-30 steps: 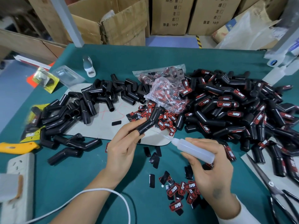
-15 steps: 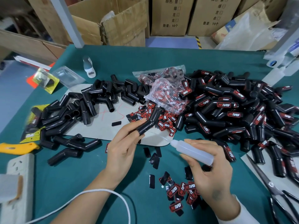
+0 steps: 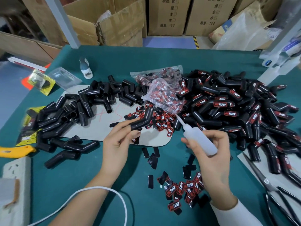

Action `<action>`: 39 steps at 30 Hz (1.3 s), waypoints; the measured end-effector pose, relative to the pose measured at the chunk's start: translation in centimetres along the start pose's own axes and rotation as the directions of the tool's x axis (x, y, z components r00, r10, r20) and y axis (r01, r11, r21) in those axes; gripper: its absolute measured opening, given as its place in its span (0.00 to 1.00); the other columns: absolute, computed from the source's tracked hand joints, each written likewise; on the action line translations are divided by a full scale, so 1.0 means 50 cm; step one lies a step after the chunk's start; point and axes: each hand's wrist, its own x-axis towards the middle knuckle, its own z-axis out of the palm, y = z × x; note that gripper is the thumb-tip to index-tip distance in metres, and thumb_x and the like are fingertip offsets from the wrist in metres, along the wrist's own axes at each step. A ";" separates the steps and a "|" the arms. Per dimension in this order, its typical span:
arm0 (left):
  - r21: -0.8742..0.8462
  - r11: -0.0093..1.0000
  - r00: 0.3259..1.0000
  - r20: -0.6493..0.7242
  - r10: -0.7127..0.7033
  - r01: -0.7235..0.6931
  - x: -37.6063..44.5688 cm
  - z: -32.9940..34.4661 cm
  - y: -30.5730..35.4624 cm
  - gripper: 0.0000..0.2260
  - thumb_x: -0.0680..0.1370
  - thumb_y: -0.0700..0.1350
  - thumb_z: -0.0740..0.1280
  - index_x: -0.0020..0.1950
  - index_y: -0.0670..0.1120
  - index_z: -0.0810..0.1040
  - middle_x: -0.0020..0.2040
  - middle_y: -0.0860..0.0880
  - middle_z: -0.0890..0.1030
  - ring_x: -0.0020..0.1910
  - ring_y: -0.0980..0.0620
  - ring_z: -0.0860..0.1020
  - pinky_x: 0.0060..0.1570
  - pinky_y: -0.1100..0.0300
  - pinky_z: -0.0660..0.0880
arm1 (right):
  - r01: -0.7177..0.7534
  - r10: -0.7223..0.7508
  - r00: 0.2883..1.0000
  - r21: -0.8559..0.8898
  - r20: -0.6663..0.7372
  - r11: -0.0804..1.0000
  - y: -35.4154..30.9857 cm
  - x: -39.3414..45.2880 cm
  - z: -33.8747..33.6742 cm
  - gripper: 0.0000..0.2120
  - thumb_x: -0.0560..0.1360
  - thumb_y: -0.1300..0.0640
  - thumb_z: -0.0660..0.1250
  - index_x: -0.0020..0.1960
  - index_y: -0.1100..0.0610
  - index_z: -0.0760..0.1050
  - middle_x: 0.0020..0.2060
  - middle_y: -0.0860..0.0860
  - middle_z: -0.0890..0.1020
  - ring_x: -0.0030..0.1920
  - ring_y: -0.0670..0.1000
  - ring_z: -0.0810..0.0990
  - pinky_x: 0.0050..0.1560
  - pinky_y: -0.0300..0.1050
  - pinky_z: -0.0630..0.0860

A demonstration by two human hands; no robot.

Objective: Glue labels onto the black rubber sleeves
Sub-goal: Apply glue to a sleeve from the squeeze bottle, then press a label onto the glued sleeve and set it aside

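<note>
While the left hand (image 3: pixel 116 144) pinches one bent black rubber sleeve (image 3: pixel 142 119) between thumb and curled fingers, raising it over the grey mat (image 3: pixel 104 129), the right hand (image 3: pixel 211 154) wraps its fingers round one white glue bottle (image 3: pixel 197 137), whose thin nozzle slants up and left, its tip close beside the held sleeve but not touching it. Both forearms reach in from the near edge, the left bare, the right in a white sleeve cuff (image 3: pixel 228 211). Just below the hands lies a loose scatter of labels (image 3: pixel 184 191), roughly two dozen, some red-printed face up, some black back up. A second clump of labels (image 3: pixel 162 123) sits behind the held sleeve, under one clear plastic bag (image 3: pixel 162 93) of more. On the left, some thirty unlabeled sleeves (image 3: pixel 78 111) lie heaped; on the right a far larger pile of labeled sleeves (image 3: pixel 236 111), too many to count. One pair of scissors (image 3: pixel 273 193) lies at the right edge, one yellow cutter (image 3: pixel 14 150) at the left, all on the green table (image 3: pixel 65 176).
</note>
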 end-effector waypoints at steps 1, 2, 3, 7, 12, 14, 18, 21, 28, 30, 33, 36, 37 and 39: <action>-0.071 0.996 0.998 -0.002 -0.058 0.058 0.002 0.000 0.004 0.08 0.80 0.40 0.69 0.56 0.47 0.87 0.59 0.50 0.83 0.57 0.41 0.83 0.59 0.52 0.82 | -0.034 0.033 0.999 -0.046 -0.012 0.998 0.002 0.005 0.000 0.16 0.74 0.46 0.77 0.57 0.45 0.75 0.54 0.48 0.82 0.56 0.54 0.85 0.55 0.51 0.83; -0.117 0.989 0.996 0.001 -0.094 0.094 0.005 -0.001 0.007 0.10 0.80 0.40 0.68 0.57 0.47 0.86 0.58 0.49 0.84 0.56 0.42 0.83 0.59 0.53 0.82 | -0.041 0.039 0.999 -0.116 -0.015 0.992 0.005 0.009 -0.001 0.15 0.73 0.45 0.77 0.56 0.43 0.75 0.54 0.45 0.82 0.55 0.48 0.84 0.54 0.48 0.82; -0.142 0.984 0.994 0.006 -0.112 0.112 0.007 -0.003 0.010 0.10 0.80 0.39 0.67 0.58 0.46 0.86 0.58 0.48 0.84 0.56 0.44 0.84 0.58 0.53 0.82 | -0.044 0.043 0.999 -0.167 -0.005 0.985 0.007 0.013 0.002 0.15 0.74 0.45 0.76 0.57 0.40 0.76 0.55 0.42 0.82 0.56 0.45 0.82 0.53 0.44 0.81; -0.197 0.973 0.992 -0.016 -0.126 0.120 0.012 -0.011 0.018 0.11 0.82 0.36 0.65 0.60 0.42 0.85 0.58 0.41 0.83 0.56 0.46 0.84 0.57 0.57 0.82 | -0.049 0.064 0.996 -0.203 0.065 0.978 0.022 0.026 0.016 0.15 0.77 0.51 0.75 0.62 0.40 0.80 0.58 0.41 0.83 0.59 0.45 0.82 0.54 0.33 0.78; -0.193 0.972 0.989 -0.039 -0.146 0.135 0.013 -0.017 0.011 0.12 0.81 0.43 0.65 0.59 0.38 0.84 0.59 0.35 0.82 0.53 0.46 0.85 0.58 0.52 0.82 | -0.001 0.055 0.991 -0.408 0.120 0.913 0.032 0.034 0.013 0.18 0.76 0.55 0.76 0.58 0.37 0.77 0.55 0.36 0.83 0.57 0.41 0.82 0.56 0.28 0.73; -0.196 0.971 0.989 -0.015 -0.145 0.140 0.011 -0.015 0.005 0.12 0.81 0.45 0.66 0.58 0.39 0.84 0.58 0.34 0.82 0.54 0.44 0.84 0.58 0.51 0.82 | 0.019 0.043 0.992 -0.466 0.122 0.885 0.036 0.036 0.009 0.17 0.77 0.54 0.76 0.59 0.37 0.75 0.55 0.35 0.82 0.57 0.40 0.81 0.56 0.27 0.73; -0.216 0.965 0.989 0.024 -0.144 0.145 0.013 -0.011 -0.003 0.10 0.82 0.46 0.66 0.56 0.48 0.87 0.57 0.39 0.84 0.55 0.44 0.84 0.56 0.53 0.83 | 0.013 0.040 0.993 -0.444 0.110 0.896 0.038 0.046 0.013 0.20 0.78 0.56 0.75 0.57 0.34 0.72 0.56 0.37 0.81 0.58 0.39 0.81 0.57 0.28 0.74; -0.220 0.964 0.989 0.044 -0.144 0.150 0.016 -0.009 -0.013 0.10 0.83 0.46 0.66 0.57 0.50 0.87 0.57 0.41 0.85 0.57 0.42 0.83 0.56 0.53 0.83 | 0.016 0.032 0.994 -0.437 0.101 0.899 0.044 0.058 0.020 0.21 0.78 0.56 0.75 0.57 0.33 0.70 0.57 0.36 0.80 0.59 0.39 0.80 0.58 0.28 0.74; -0.237 0.956 0.985 0.027 -0.170 0.171 0.018 -0.012 -0.021 0.11 0.83 0.43 0.65 0.58 0.43 0.86 0.58 0.39 0.84 0.56 0.40 0.84 0.56 0.53 0.83 | 0.041 0.033 0.989 -0.477 0.147 0.878 0.067 0.061 0.020 0.19 0.78 0.53 0.74 0.57 0.33 0.69 0.57 0.34 0.77 0.58 0.40 0.80 0.55 0.27 0.74; -0.235 0.956 0.984 0.014 -0.176 0.174 0.023 -0.005 -0.019 0.10 0.84 0.39 0.64 0.58 0.40 0.85 0.57 0.39 0.85 0.56 0.39 0.84 0.55 0.55 0.83 | 0.066 0.015 0.989 -0.539 0.145 0.840 0.069 0.064 0.013 0.18 0.79 0.52 0.73 0.58 0.35 0.68 0.56 0.31 0.76 0.58 0.37 0.78 0.53 0.27 0.73; -0.246 0.952 0.982 0.003 -0.188 0.183 0.035 0.013 -0.006 0.12 0.85 0.35 0.62 0.55 0.44 0.85 0.54 0.43 0.87 0.54 0.42 0.85 0.50 0.60 0.83 | 0.053 0.021 0.993 -0.612 0.114 0.789 0.067 0.074 0.000 0.21 0.78 0.52 0.74 0.58 0.33 0.66 0.53 0.31 0.77 0.56 0.34 0.77 0.53 0.32 0.72; -0.234 0.950 0.977 -0.001 -0.212 0.205 0.042 0.021 -0.006 0.12 0.85 0.34 0.63 0.54 0.45 0.85 0.51 0.46 0.88 0.51 0.41 0.85 0.44 0.66 0.80 | 0.068 0.011 0.993 -0.657 0.116 0.751 0.067 0.071 -0.007 0.20 0.77 0.50 0.73 0.62 0.37 0.68 0.52 0.29 0.75 0.55 0.42 0.79 0.54 0.46 0.77; -0.234 0.950 0.977 0.002 -0.213 0.208 0.042 0.021 -0.009 0.11 0.85 0.35 0.63 0.54 0.44 0.85 0.52 0.45 0.88 0.52 0.40 0.85 0.45 0.65 0.81 | 0.078 0.004 0.993 -0.660 0.122 0.748 0.068 0.069 -0.009 0.20 0.77 0.50 0.73 0.63 0.38 0.68 0.52 0.27 0.75 0.56 0.45 0.79 0.54 0.48 0.78; -0.240 0.949 0.978 0.010 -0.209 0.205 0.041 0.017 -0.017 0.10 0.85 0.35 0.63 0.55 0.42 0.84 0.53 0.44 0.87 0.52 0.40 0.85 0.49 0.62 0.82 | 0.098 -0.006 0.990 -0.666 0.139 0.739 0.071 0.068 -0.009 0.22 0.77 0.49 0.73 0.67 0.39 0.67 0.53 0.25 0.74 0.58 0.46 0.79 0.55 0.50 0.79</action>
